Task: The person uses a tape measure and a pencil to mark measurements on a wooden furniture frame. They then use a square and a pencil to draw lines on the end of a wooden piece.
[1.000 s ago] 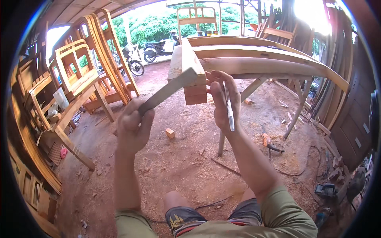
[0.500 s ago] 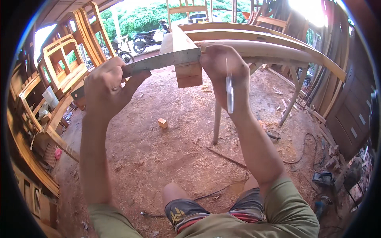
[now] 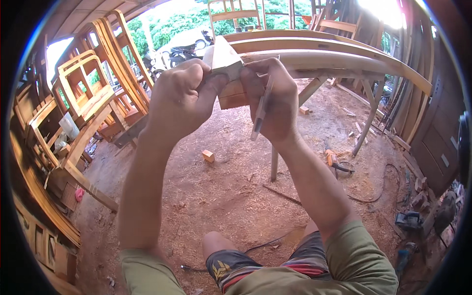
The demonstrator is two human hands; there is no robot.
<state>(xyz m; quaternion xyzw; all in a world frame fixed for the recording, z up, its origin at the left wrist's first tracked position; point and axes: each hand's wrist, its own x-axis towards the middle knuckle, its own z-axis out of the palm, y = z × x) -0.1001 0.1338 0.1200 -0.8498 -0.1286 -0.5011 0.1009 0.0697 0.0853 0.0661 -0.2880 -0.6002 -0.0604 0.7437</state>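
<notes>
My left hand (image 3: 179,96) is closed on a flat grey metal strip (image 3: 233,67), held against the near end of a squared wooden beam (image 3: 233,96). A stretch of the strip shows past my left wrist on the left. My right hand (image 3: 273,103) is closed around a slim white pen (image 3: 260,118), with its thumb and fingers at the right side of the beam's end. The beam lies across long curved timbers (image 3: 324,59) on a wooden trestle (image 3: 368,98).
Wooden chair frames (image 3: 83,73) and tall panels line the left. An orange power tool (image 3: 332,158) with cord and a wood block (image 3: 208,156) lie on the shavings-covered floor (image 3: 221,196). Boards and a dark panelled door (image 3: 432,152) lean at the right; motorbikes (image 3: 184,54) stand behind.
The metal strip has been lowered onto the beam's end. My left hand first moved left, then right and up to the beam; my right hand has tilted the pen the other way.
</notes>
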